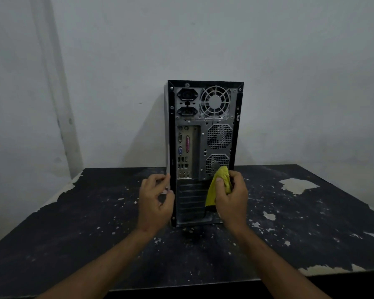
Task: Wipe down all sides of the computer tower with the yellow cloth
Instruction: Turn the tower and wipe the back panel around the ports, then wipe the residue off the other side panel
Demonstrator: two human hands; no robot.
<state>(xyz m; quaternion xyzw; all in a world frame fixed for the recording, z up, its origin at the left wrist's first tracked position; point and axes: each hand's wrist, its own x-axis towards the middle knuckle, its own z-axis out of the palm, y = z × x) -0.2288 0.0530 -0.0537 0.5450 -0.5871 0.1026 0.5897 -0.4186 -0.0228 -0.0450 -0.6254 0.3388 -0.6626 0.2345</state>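
Observation:
The computer tower (203, 137) stands upright on the table with its back panel facing me: fan grille, power sockets and ports show. My right hand (232, 197) grips the bunched yellow cloth (214, 188) against the lower right of that panel, below the mesh vents. My left hand (156, 201) sits at the tower's lower left edge with fingers loosely curled, fingertips at the edge; whether they touch it is unclear. The tower's front and sides are hidden from here.
The black table (95, 234) has worn, chipped paint with pale patches, the largest at the right (296, 185). A grey-white wall (289, 61) rises directly behind the tower. The table's front edge runs just below my forearms.

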